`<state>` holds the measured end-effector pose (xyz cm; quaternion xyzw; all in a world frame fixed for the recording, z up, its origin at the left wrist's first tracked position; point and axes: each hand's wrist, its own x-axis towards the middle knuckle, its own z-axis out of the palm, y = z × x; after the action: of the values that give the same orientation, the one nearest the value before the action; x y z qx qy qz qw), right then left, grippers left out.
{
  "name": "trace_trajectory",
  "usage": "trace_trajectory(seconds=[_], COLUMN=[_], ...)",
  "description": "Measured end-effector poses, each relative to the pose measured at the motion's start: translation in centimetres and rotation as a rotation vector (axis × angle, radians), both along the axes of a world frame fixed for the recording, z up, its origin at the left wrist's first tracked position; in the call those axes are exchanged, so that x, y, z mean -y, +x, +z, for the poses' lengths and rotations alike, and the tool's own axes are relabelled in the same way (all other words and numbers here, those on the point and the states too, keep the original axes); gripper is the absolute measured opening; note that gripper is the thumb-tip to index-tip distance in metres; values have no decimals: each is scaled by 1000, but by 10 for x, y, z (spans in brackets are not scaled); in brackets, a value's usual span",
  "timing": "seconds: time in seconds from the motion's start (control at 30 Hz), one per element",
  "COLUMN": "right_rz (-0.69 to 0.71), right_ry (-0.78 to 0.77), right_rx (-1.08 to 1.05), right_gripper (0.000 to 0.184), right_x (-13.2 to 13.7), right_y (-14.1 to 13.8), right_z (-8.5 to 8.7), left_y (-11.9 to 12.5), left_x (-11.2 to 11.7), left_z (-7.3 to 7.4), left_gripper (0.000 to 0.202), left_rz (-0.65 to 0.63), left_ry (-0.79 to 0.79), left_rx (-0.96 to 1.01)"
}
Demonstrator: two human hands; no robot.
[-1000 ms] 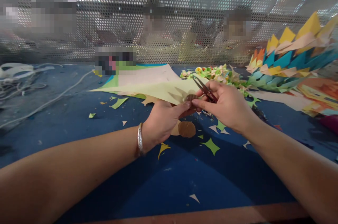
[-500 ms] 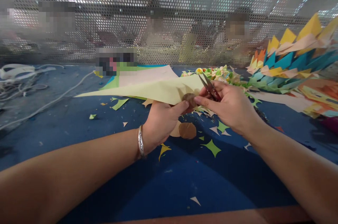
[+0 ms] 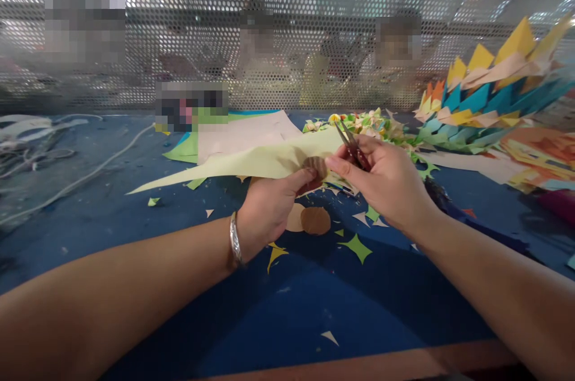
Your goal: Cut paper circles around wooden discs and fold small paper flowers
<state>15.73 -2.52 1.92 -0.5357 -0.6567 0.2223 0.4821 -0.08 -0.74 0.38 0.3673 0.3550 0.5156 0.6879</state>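
Pinched in my left hand (image 3: 269,207) is a sheet of pale yellow paper (image 3: 238,162), its long point drooping to the left. A small brown disc (image 3: 316,165) lies against the sheet under my left thumb. My right hand (image 3: 389,180) is closed around a pair of scissors (image 3: 357,154) with dark red handles, blades pointing up and left. The right thumb tip is close to the disc's right side; whether it touches I cannot tell. Below my hands, a brown round piece (image 3: 315,221) overlaps a tan one (image 3: 295,218) on the table.
Pink (image 3: 242,132) and green paper lie behind the hands. A heap of cut scraps (image 3: 372,123) sits at the back, with a layered, spiky paper piece (image 3: 489,93) to its right. White cord (image 3: 108,174) runs along the left. A perforated metal screen (image 3: 287,63) stands behind the blue table (image 3: 359,309).
The pale yellow sheet's left point has dropped lower. My right thumb has shifted slightly against the disc. Both hands keep their holds, and the whole view has moved a little.
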Motion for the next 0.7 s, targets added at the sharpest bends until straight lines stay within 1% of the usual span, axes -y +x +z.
trace_trajectory(seconds=[0.17, 0.23, 0.33, 0.43, 0.53, 0.7], right_rz=[40, 58, 60, 61, 59, 86], right_ry=[-73, -101, -139, -184, -236, -304], right_rx=[-84, -104, -101, -139, -181, -318], right_gripper=[49, 52, 51, 52, 52, 44], right_x=[2, 3, 3, 4, 6, 8], right_y=[2, 1, -1, -3, -6, -12], right_z=[-3, -6, -8, -8, -7, -5], left_y=[-1, 0, -1, -2, -3, -3], left_x=[-4, -5, -6, -7, -8, -6], left_z=[2, 3, 4, 3, 2, 4], left_gripper=[5, 5, 5, 6, 9, 7], left_rz=[74, 110, 154, 152, 152, 152], left_ry=[-12, -18, 1, 51, 56, 82], left_rx=[39, 59, 61, 73, 98, 107])
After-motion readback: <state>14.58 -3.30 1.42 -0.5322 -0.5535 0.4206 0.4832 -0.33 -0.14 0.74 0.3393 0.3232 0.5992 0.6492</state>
